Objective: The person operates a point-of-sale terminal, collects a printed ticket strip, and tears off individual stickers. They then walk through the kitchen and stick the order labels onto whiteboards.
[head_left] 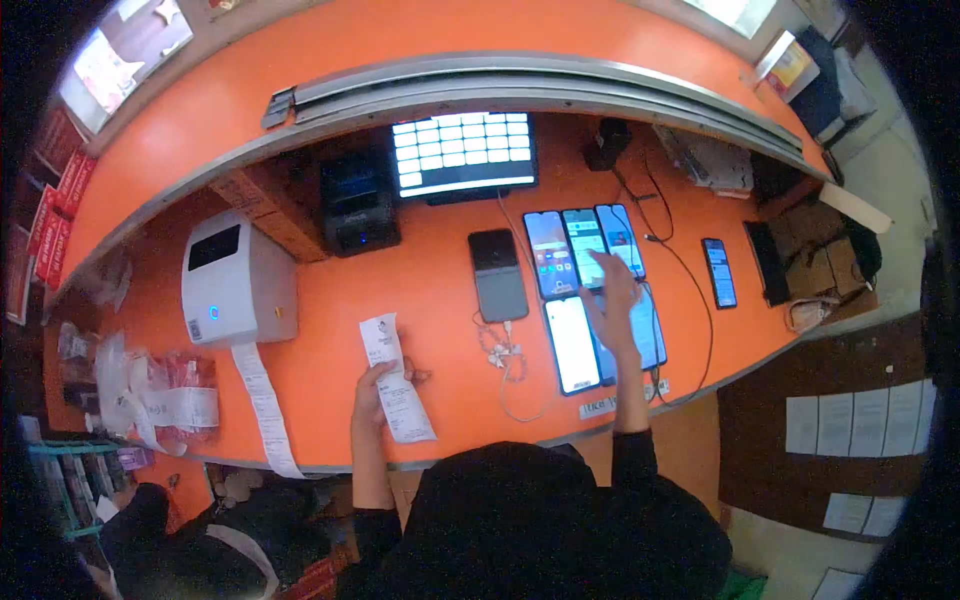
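Observation:
My left hand [370,393] pinches a printed paper receipt [406,410] above the orange counter. My right hand [618,300] reaches over a block of several smartphones laid side by side, its fingers apart and holding nothing. Whether a fingertip touches a screen I cannot tell. In that block, the upper left phone [549,250] shows app icons, and the lower left phone [572,350] has a mostly white screen. My hand and forearm partly cover the lower middle phone. Left of the block lies a dark grey phone [498,280] with a cable plugged in.
A white label printer [235,280] has a long paper strip [262,410] hanging from it. Behind are a black printer [358,205] and a lit screen [463,155]. Another phone [718,272] lies right, past loose cables. Plastic bags [165,405] and another person's dark sleeve [140,525] are left.

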The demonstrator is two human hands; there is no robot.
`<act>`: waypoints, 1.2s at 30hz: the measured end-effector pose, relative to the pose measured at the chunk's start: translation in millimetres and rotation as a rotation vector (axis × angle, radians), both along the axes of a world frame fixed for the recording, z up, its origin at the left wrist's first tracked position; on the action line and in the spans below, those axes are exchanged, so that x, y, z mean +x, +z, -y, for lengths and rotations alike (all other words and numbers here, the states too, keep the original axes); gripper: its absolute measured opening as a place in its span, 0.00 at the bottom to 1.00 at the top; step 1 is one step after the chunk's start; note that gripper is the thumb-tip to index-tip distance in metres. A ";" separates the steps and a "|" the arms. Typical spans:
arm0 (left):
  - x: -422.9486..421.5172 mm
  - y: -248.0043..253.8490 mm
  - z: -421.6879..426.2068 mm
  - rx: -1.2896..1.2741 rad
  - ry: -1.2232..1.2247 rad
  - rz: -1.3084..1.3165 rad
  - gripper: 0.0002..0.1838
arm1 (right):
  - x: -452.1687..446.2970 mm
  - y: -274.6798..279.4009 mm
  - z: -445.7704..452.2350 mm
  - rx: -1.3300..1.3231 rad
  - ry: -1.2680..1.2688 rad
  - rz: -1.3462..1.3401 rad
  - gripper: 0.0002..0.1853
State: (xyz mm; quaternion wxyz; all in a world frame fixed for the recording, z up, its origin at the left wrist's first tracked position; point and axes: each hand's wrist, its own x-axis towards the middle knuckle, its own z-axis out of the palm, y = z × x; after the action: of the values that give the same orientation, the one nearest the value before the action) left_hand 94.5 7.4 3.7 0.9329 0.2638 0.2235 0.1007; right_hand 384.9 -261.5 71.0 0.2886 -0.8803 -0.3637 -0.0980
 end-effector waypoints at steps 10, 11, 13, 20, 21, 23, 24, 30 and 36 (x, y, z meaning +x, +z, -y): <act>-50.6 41.7 4.6 0.032 0.288 0.121 0.31 | -1.2 6.1 -244.4 -0.021 0.311 -0.058 0.34; -64.1 46.6 1.4 0.099 0.339 0.079 0.29 | -1.2 1.0 -254.5 -0.130 0.263 -0.070 0.35; -79.7 71.1 2.7 0.176 0.444 0.033 0.29 | -0.1 -4.7 -264.7 -0.260 0.221 -0.072 0.36; -144.9 79.4 -3.2 0.387 0.782 -0.189 0.23 | -14.7 1.6 -261.1 -0.118 0.170 -0.188 0.38; -153.8 75.2 -4.2 0.326 0.842 -0.225 0.24 | -12.5 -2.4 -261.2 -0.026 0.231 -0.180 0.39; -172.9 68.8 -4.8 0.341 0.911 -0.267 0.25 | -14.2 0.3 -262.5 -0.045 0.249 -0.256 0.39; -180.6 71.0 -3.7 0.345 0.922 -0.263 0.25 | -15.4 0.2 -263.1 -0.073 0.259 -0.341 0.40; -235.2 76.4 7.7 0.452 1.102 -0.303 0.24 | -18.5 -19.6 -268.5 0.044 0.245 -0.166 0.41; -269.0 70.3 15.8 0.344 1.222 -0.276 0.26 | -12.2 -23.7 -273.1 0.043 0.301 -0.341 0.41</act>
State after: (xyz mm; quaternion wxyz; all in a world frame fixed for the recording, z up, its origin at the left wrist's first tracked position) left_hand -174.5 -8.5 74.0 0.6147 0.2451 0.4320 0.6128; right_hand 372.8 11.6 47.3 0.3758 -0.8135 -0.4349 0.0888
